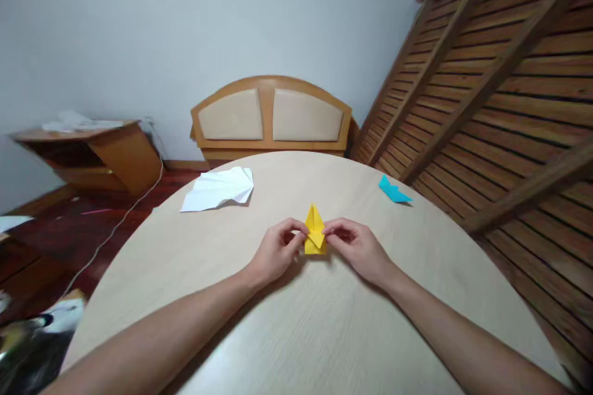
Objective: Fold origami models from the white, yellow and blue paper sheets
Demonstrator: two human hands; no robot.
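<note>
The yellow paper (315,232) lies mid-tabletop (296,321), point away from the person. The left hand (277,251) and right hand (356,245) each hold a narrow grip on 1 side flap, likely steadying it symmetrically while a crease is pressed flat. White paper (218,189) sits well apart at far left, a blue piece (393,190) at far right.

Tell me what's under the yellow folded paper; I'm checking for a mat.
The yellow folded paper lies directly on the pale round wooden table, no mat showing around it. Left hand and right hand pinch its sides; the spot beneath stays covered.
</note>
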